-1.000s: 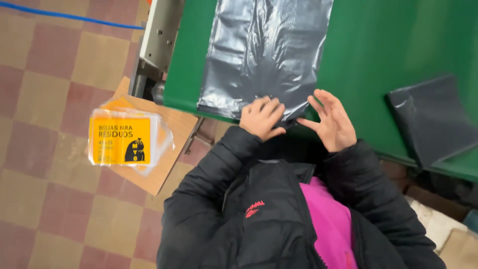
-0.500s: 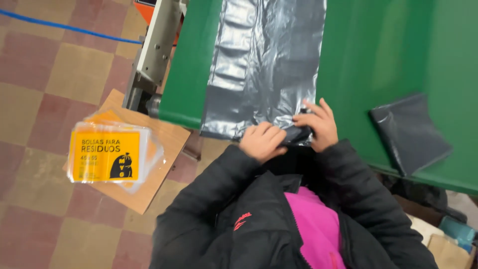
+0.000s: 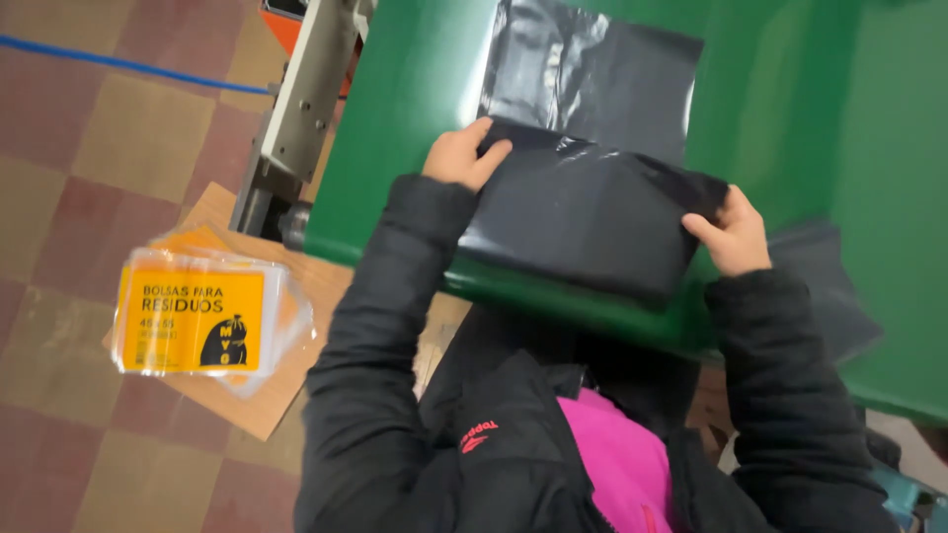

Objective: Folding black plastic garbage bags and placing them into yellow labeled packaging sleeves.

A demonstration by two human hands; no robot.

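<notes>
The left hand (image 3: 459,158) pinches 1 corner of the black plastic bag (image 3: 583,212), which lies on the green table (image 3: 415,128); the right hand (image 3: 736,237) grips the opposite corner. I think both corners should move evenly to keep the fold straight. On the floor, yellow packets (image 3: 197,321) rest on cardboard (image 3: 286,395), well apart; nothing blocks.

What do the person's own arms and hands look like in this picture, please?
Both arms are covered to the wrists by the puffy sleeves of a black padded jacket, which bears a small red mark on the chest and opens over a bright pink top. The left hand and right hand are bare, without gloves; no rings or watch show.
</notes>
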